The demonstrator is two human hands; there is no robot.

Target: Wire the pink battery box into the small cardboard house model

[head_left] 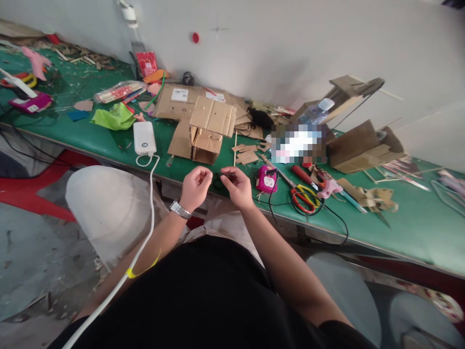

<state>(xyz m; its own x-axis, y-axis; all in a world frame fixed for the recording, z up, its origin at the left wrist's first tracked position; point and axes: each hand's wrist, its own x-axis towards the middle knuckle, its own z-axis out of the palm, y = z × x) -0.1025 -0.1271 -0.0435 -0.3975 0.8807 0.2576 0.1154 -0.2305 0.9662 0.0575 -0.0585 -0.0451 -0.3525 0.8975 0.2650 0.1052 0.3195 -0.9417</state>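
Observation:
My left hand [196, 187], a metal-band watch [180, 209] at its wrist, is curled with thumb and fingertips pressed together. A short gap away, my right hand [238, 187] is pinched in the same way. Both hover at the front edge of the green table [109, 145]. Something thin and dark shows between them, too small to name, and whether either hand holds it is unclear. Just beyond them stands an open cardboard box structure [212, 121]. Small cut cardboard pieces [247, 156] lie behind my right hand, and a purple power socket [268, 179] sits to its right.
A white power bank [144, 138] with a cable running to me lies left of the box. Scissors [304, 198], a red-handled screwdriver [304, 175] and a pink glue gun [330, 188] lie on the right. Cardboard constructions [363, 145] stand behind them. Green cloth [113, 116] lies at left.

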